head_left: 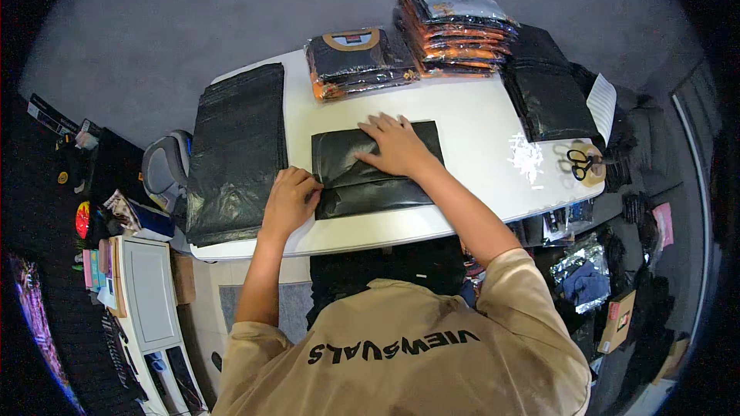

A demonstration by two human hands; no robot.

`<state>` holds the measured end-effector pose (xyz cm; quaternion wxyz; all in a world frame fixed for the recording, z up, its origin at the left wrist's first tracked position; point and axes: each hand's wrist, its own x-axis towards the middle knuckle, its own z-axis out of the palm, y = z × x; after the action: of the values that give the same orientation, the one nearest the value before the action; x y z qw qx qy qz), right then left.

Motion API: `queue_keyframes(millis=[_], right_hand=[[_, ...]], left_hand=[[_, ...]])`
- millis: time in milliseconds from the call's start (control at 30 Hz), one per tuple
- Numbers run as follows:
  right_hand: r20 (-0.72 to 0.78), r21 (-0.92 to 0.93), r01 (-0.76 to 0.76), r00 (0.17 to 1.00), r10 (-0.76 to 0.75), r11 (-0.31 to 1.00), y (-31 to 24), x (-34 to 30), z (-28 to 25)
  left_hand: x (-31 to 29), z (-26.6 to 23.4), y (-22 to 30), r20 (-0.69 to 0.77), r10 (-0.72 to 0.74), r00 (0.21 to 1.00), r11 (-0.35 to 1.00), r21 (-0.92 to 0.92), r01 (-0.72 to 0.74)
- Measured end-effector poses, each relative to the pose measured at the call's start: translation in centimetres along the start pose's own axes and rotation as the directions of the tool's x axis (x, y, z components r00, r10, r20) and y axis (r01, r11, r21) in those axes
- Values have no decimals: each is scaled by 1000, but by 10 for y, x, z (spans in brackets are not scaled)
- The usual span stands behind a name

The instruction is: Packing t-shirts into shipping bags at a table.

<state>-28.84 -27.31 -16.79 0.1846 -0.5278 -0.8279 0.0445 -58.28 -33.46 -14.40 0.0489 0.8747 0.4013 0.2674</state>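
A flat black plastic mailing bag (378,194) lies in front of me on the white table, a fold line running across it. My right hand (395,146) rests palm down on its upper part, fingers spread. At the bag's left edge, close to the fold, my left hand (291,196) has its fingers bent and pinched at the edge. Left of that hand is a pile of larger black plastic bags (235,154).
Clear-wrapped folded shirts stand at the back in a low stack (358,65) and a taller stack (455,27). To the right are more black packets (551,100), white paper strips (526,158) and scissors (580,163). A grey chair (166,169) stands beyond the table's left end.
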Motion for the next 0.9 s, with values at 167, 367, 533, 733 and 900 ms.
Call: queue_keyframes(millis=[167,367,533,733,900], right_hand=[[41,-14,-28,999,28,1000,0,-4,6],[-10,-24,-22,1000,22,999,-1,-2,6],[12,6,-69,998,69,998,-9,-4,-2],[33,145,-121,993,118,982,18,18,-28],[108,46,-199,975,193,979,53,38,-18]], left_hand=[[42,-3,12,-117,3,993,996,-87,-13],[156,67,-34,208,-153,966,987,-20,160],[162,99,-58,371,-89,924,991,122,46],[157,95,-37,328,-112,938,984,169,58],[152,81,-28,293,-174,940,972,204,116]])
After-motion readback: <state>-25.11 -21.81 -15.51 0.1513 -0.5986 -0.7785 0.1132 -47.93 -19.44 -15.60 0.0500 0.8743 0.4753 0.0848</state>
